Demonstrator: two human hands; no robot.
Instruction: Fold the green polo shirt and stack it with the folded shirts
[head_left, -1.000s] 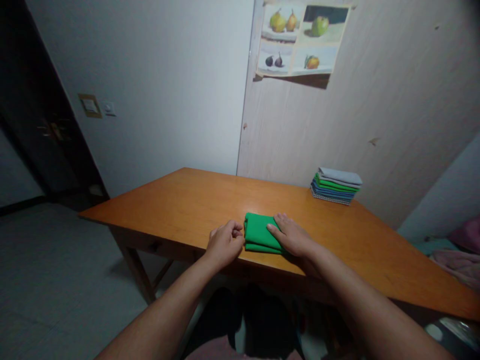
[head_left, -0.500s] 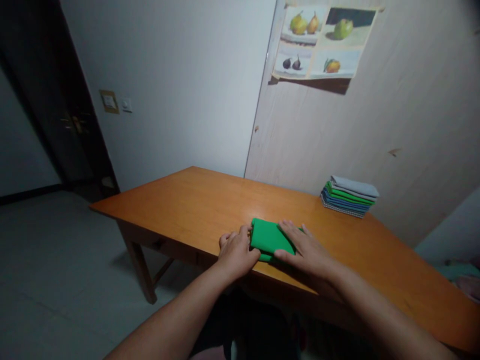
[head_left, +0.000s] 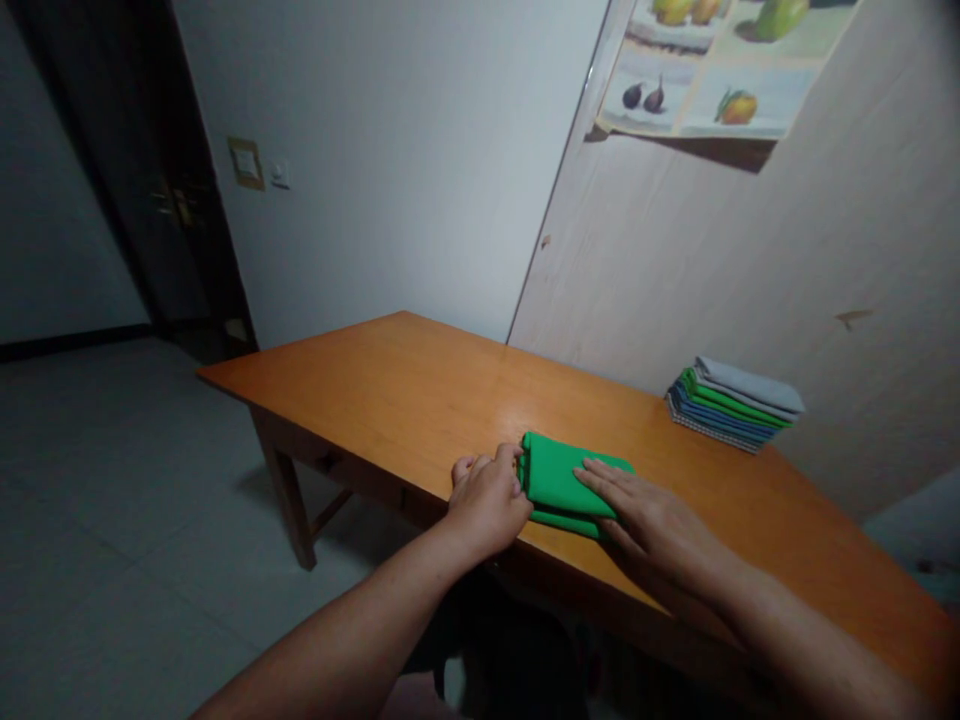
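Note:
A folded green cloth (head_left: 570, 476) lies near the front edge of the wooden table, its layers showing along the near side. At its left end is my left hand (head_left: 491, 500), fingers curled and closed at the cloth's edge; the fingertips are partly hidden. My right hand (head_left: 651, 510) rests on the right part of the cloth, open, with its fingers stretched out together over the top. The right thumb sits low by the near right corner.
A stack of folded cloths (head_left: 735, 405), grey, green, blue and checked, stands at the table's back right by the wall. The wooden table (head_left: 390, 390) ends in a corner at the left. Fruit pictures (head_left: 720, 80) hang on the wall.
My right hand has slid right along the cloth, uncovering more of its top, and the right thumb has moved off the front. My left hand stays at the left end. The view has shifted.

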